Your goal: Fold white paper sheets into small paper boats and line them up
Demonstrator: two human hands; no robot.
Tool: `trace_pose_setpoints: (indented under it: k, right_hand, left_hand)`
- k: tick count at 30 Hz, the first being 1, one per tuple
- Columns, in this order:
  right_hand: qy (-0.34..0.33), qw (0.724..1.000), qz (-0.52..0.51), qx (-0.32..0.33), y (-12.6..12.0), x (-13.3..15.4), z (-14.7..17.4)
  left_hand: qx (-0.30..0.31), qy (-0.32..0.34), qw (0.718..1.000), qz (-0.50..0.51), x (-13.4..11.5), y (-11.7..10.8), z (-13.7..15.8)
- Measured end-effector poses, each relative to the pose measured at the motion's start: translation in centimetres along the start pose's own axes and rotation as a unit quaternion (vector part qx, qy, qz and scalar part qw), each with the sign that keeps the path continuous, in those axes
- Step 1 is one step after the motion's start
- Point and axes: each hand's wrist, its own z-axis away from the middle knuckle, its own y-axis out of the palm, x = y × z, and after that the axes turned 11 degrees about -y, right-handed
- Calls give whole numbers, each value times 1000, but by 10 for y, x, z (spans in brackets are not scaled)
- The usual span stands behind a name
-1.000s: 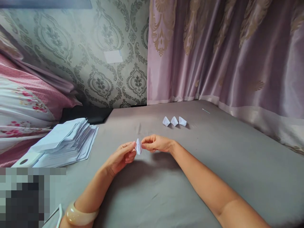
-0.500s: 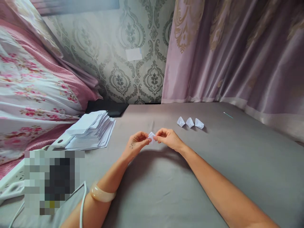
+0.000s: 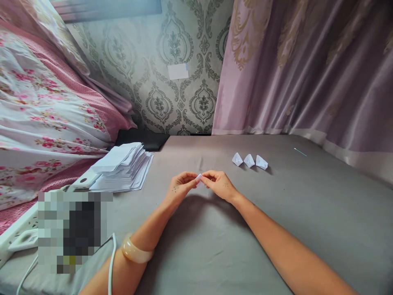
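Between my fingertips is a small piece of folded white paper (image 3: 199, 176), mostly covered by the fingers. My left hand (image 3: 181, 185) pinches it from the left, and my right hand (image 3: 220, 184) grips its other side with thumb and fingers. Both hands are close together above the grey cloth surface (image 3: 208, 237). Beyond my right hand, three small folded paper shapes stand in a row: a left one (image 3: 237, 159), a middle one (image 3: 249, 160) and a right one (image 3: 262, 162).
A tall stack of white paper (image 3: 119, 170) lies on the left, in front of a black flat item (image 3: 147, 139). White power strips (image 3: 26, 239) and a cable (image 3: 112, 262) run along the left edge. A thin stick (image 3: 300, 152) lies at the far right.
The paper between my hands showed a pointed, open face before; now it looks narrower and edge-on, with my fingers closer together. The whole view has shifted slightly.
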Motion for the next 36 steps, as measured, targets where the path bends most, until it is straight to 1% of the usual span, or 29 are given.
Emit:
trace_pose_setpoints:
  k: [3,5,6,8,10,13,15,17,20,23,30,33,36]
  right_hand:
    - [64,997,-27,26,-4,1,1]
    - [106,993,-24,47,-6,1,2]
    - [116,992,-15,54,-7,-1,3]
    - [110,992,24,56,-7,-5,4]
    - [83,992,83,52,-5,-10,4]
    - [53,980,182,56,-3,-16,4]
    - [38,970,231,60,-2,-19,4]
    - [23,966,249,64,-3,-21,5]
    - [14,970,226,89,-7,-26,4]
    - [24,975,189,111,-11,-29,3]
    - [61,985,141,85,-8,-24,2]
    - [68,983,149,80,-6,-21,2]
    - [74,979,168,86,-6,-21,1]
  left_hand:
    - [12,-35,999,-10,3,-2,-1]
    - [14,-63,997,-32,7,-5,-3]
    - [10,-73,996,-52,9,-6,-5]
    - [-5,-72,992,-108,14,-8,-8]
    - [-17,-41,984,-170,17,-9,-12]
    - [-22,10,966,-257,18,-10,-17]
    - [-24,24,953,-302,16,-11,-18]
    - [-17,28,945,-325,15,-12,-19]
    - [5,17,946,-324,14,-15,-19]
    - [8,4,950,-311,16,-17,-19]
    - [15,-10,959,-284,16,-17,-20]
    - [12,-17,961,-275,17,-16,-21]
    - [12,-26,957,-288,18,-17,-23]
